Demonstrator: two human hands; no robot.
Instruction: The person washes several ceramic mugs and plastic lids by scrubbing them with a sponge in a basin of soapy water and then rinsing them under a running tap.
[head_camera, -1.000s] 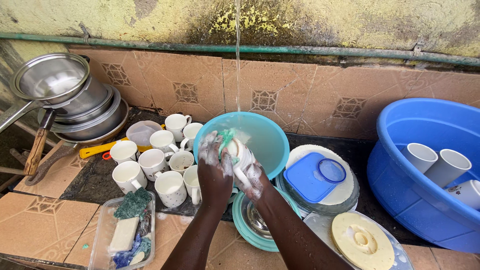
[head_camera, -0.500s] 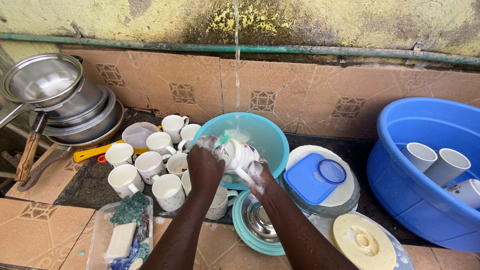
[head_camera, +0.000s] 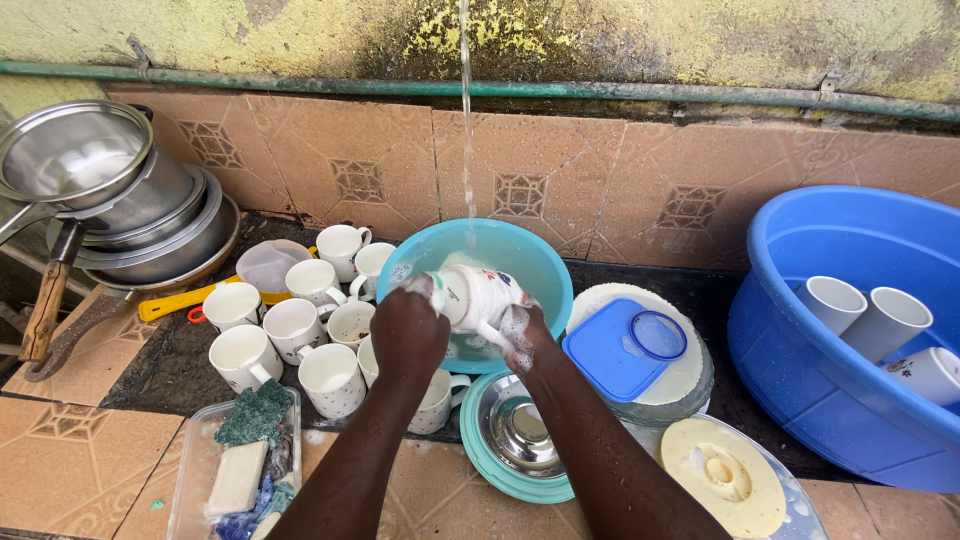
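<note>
1. L hand (head_camera: 408, 335) wraps the rim end of a soapy white mug (head_camera: 478, 297), fingers closed on it; mug lies on its side over the teal basin (head_camera: 540, 262).
2. R hand (head_camera: 522, 335), sudsy, grips the mug by its handle side.
3. Water stream (head_camera: 466, 130) falls from above into the basin, just behind the mug.
4. Left of the hands: cluster of white mugs (head_camera: 290, 330) upright on the table (head_camera: 60, 450).
5. Right: blue lid (head_camera: 618, 347) on stacked plates; big blue tub (head_camera: 800, 390) w/ cups (head_camera: 860, 312) inside.
</note>
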